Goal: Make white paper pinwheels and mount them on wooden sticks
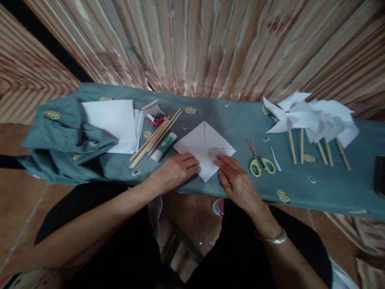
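Observation:
A square sheet of white paper (204, 138) lies turned cornerwise on the cloth in front of me. Short lines, cuts or creases, run in from its top, left and right corners. My left hand (177, 170) rests on its lower left edge, fingers stretched out together and lying on the paper. On the lower right edge are the fingertips of my right hand (237, 180), with the thumb held apart from the fingers. Neither hand visibly grips the sheet. Right of it lie scissors (258, 160) with green handles, blades parted, and a thin paper strip (275, 158).
Left are stacked white paper (111, 124), an open small box of pins (156, 116), wooden sticks (156, 138) and a glue stick (165, 146). Several white paper pinwheels (315, 116) on sticks lie right. A dark object (380, 176) sits at the right edge. Bunched cloth (66, 136) covers the table's left end.

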The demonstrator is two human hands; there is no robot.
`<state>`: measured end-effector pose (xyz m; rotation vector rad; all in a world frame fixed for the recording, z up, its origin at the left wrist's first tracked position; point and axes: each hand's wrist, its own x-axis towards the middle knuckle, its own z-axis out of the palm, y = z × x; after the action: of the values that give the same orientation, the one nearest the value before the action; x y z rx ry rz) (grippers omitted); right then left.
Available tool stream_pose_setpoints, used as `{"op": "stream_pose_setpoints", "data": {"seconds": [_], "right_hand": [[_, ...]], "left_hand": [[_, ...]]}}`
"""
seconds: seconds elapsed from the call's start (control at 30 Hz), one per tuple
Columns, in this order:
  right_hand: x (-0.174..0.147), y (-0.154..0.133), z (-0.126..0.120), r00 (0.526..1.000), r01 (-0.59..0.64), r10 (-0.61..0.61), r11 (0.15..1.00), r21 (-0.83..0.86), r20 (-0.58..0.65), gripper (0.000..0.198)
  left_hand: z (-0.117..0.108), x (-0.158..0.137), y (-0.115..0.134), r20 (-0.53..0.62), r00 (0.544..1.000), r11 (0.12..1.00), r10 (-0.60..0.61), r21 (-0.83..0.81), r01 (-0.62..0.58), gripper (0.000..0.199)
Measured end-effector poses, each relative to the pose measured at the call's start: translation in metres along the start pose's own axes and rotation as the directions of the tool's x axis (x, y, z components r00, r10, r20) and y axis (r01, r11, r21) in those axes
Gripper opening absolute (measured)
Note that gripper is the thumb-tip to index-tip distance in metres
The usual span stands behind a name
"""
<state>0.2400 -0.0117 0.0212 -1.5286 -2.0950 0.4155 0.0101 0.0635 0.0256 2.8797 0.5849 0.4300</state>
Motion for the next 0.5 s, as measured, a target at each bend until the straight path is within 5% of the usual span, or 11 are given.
{"op": "stream_pose_setpoints", "data": {"seconds": [0.27,0.5], "right_hand": [[-0.007,-0.007,-0.009,0.993,-0.114,0.105,0.972,0.207,0.054,0.035],[-0.01,-0.012,-0.001,0.973,-0.22,0.229,0.907,0.358,0.018,0.017]], "left_hand": [[0.001,-0.002,0.011,-0.132,0.979,0.963,-0.154,-0.242,0.119,0.021],[-0.003,-0.008,0.025,-0.062,0.972,0.908,-0.228,-0.373,0.189,0.021]]}}
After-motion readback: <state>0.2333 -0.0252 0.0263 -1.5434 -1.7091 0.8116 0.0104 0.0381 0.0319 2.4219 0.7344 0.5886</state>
